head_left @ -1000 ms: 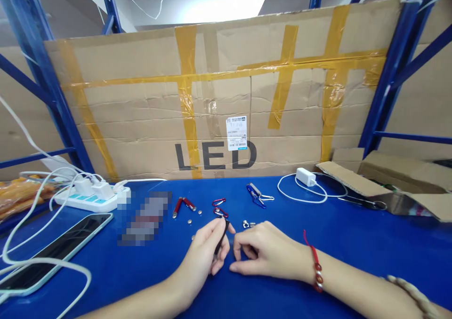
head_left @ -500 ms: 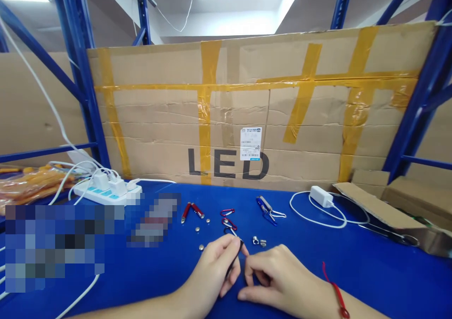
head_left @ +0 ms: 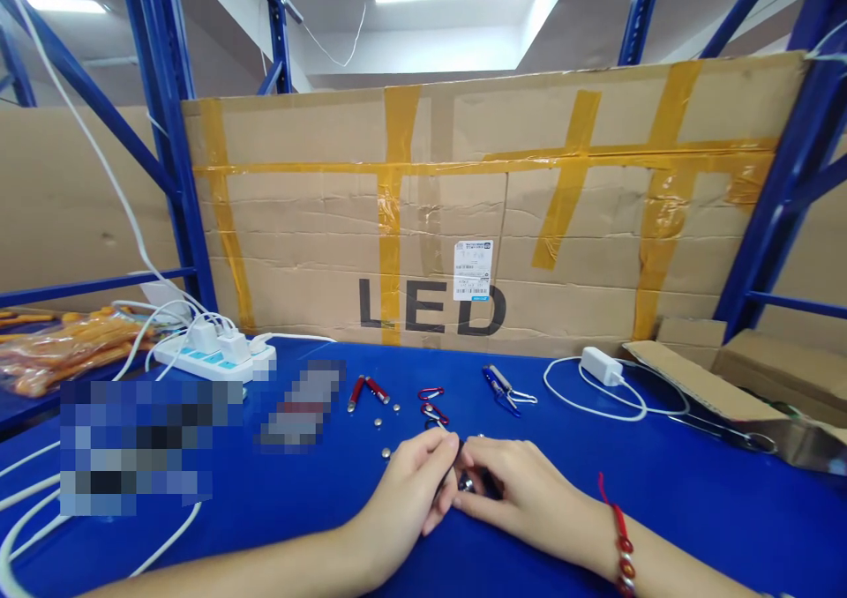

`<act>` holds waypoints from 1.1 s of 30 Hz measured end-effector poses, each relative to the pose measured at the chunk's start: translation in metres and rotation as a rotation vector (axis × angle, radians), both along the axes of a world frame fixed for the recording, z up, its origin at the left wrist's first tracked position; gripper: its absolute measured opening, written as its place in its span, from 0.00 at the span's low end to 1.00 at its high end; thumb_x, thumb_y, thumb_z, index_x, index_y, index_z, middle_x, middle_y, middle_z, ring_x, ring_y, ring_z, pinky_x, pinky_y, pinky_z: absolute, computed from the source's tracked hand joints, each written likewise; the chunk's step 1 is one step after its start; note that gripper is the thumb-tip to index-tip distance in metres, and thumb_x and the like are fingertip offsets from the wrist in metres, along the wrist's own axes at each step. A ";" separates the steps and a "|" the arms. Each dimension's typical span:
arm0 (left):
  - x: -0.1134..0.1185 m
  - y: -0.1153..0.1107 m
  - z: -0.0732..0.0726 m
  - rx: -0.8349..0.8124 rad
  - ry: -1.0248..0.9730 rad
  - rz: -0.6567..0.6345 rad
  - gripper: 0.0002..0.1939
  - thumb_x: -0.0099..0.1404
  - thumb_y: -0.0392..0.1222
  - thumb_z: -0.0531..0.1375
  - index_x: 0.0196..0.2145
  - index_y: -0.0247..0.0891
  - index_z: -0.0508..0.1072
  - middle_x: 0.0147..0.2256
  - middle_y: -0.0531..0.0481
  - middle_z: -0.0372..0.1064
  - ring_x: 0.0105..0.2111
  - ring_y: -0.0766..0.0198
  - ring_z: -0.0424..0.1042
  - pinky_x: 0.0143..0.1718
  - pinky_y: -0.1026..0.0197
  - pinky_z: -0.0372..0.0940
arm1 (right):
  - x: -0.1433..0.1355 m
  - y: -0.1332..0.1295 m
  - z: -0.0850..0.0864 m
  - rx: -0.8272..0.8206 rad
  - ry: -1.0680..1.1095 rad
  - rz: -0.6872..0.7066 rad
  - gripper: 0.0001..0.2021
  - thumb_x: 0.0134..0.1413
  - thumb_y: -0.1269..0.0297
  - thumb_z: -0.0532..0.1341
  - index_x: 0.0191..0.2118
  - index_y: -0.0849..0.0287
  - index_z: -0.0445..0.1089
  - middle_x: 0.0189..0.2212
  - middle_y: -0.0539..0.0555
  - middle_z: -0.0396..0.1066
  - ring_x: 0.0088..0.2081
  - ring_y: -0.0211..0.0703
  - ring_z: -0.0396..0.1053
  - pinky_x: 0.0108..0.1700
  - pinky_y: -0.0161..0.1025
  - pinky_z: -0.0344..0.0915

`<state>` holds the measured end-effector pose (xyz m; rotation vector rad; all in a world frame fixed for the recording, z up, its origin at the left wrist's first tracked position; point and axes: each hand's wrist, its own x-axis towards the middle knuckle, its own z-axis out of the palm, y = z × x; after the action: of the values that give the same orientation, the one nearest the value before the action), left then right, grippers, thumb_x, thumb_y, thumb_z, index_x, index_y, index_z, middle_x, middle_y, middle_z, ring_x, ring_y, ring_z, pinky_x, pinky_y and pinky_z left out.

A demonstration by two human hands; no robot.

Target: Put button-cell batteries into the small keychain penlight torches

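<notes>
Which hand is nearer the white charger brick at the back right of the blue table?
Right. The right hand lies in front of and left of the white charger brick, well apart from it. The left hand sits farther left, meeting the right hand at mid-table.

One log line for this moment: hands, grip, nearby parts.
left hand: pinching slim black part | right hand: fingertips at small metal piece | button cells loose on blue table

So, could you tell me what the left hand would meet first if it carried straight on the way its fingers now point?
The left hand points up and right, toward the right hand. Their fingertips already nearly touch around a small dark part, so it would probably meet that part and the right fingers first.
</notes>
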<state>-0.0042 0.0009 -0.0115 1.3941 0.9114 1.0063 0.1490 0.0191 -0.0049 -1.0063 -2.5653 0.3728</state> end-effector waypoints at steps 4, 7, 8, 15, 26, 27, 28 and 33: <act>0.001 0.000 0.002 0.001 0.023 0.009 0.24 0.55 0.61 0.50 0.26 0.34 0.62 0.12 0.61 0.52 0.09 0.77 0.46 0.11 0.70 0.40 | -0.001 0.000 0.000 0.027 0.036 -0.031 0.05 0.52 0.62 0.55 0.30 0.57 0.62 0.27 0.46 0.67 0.26 0.33 0.62 0.27 0.28 0.53; 0.001 0.002 0.001 -0.010 0.024 0.012 0.24 0.54 0.62 0.50 0.27 0.34 0.62 0.12 0.61 0.51 0.09 0.77 0.47 0.11 0.70 0.40 | -0.001 0.000 -0.001 0.040 0.054 -0.076 0.04 0.51 0.63 0.55 0.31 0.57 0.62 0.27 0.46 0.66 0.27 0.33 0.62 0.27 0.29 0.53; 0.001 0.002 0.001 -0.013 0.022 0.011 0.24 0.53 0.62 0.50 0.27 0.34 0.62 0.11 0.61 0.51 0.09 0.77 0.47 0.11 0.70 0.40 | -0.001 0.000 -0.001 0.040 0.055 -0.088 0.04 0.51 0.63 0.55 0.31 0.57 0.63 0.27 0.46 0.66 0.27 0.33 0.62 0.28 0.29 0.53; 0.002 0.002 0.003 -0.038 0.045 0.014 0.25 0.52 0.63 0.51 0.26 0.34 0.61 0.11 0.61 0.51 0.09 0.77 0.46 0.11 0.70 0.40 | 0.002 0.002 -0.002 0.017 0.038 -0.100 0.05 0.51 0.62 0.57 0.32 0.56 0.65 0.28 0.47 0.67 0.27 0.33 0.63 0.29 0.29 0.54; 0.000 0.002 -0.004 -0.038 0.058 -0.004 0.22 0.56 0.60 0.49 0.27 0.34 0.63 0.12 0.61 0.52 0.10 0.76 0.47 0.12 0.70 0.41 | 0.004 0.002 -0.006 0.028 0.026 -0.059 0.05 0.54 0.63 0.54 0.34 0.55 0.65 0.32 0.48 0.67 0.28 0.33 0.63 0.29 0.29 0.56; 0.000 0.002 -0.004 -0.036 0.063 -0.004 0.22 0.56 0.60 0.49 0.27 0.34 0.63 0.12 0.61 0.52 0.10 0.76 0.47 0.12 0.70 0.41 | 0.004 0.001 -0.006 0.026 0.028 -0.057 0.05 0.54 0.63 0.54 0.34 0.55 0.65 0.32 0.48 0.67 0.28 0.33 0.64 0.30 0.29 0.56; 0.000 0.002 -0.003 -0.034 0.070 -0.004 0.22 0.56 0.60 0.49 0.27 0.34 0.63 0.12 0.60 0.52 0.10 0.76 0.47 0.12 0.70 0.42 | 0.004 0.001 -0.006 0.027 0.031 -0.055 0.05 0.54 0.63 0.54 0.34 0.55 0.65 0.32 0.48 0.67 0.29 0.33 0.64 0.30 0.29 0.56; 0.000 0.002 -0.001 -0.033 0.083 -0.004 0.23 0.56 0.60 0.49 0.26 0.34 0.62 0.12 0.60 0.51 0.10 0.77 0.47 0.12 0.70 0.42 | 0.005 0.002 -0.007 0.032 0.063 -0.043 0.04 0.54 0.64 0.55 0.33 0.56 0.66 0.31 0.47 0.68 0.28 0.32 0.64 0.30 0.28 0.55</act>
<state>-0.0040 0.0029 -0.0126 1.4182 0.9824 0.9321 0.1537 0.0207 -0.0119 -1.0203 -2.4814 0.3454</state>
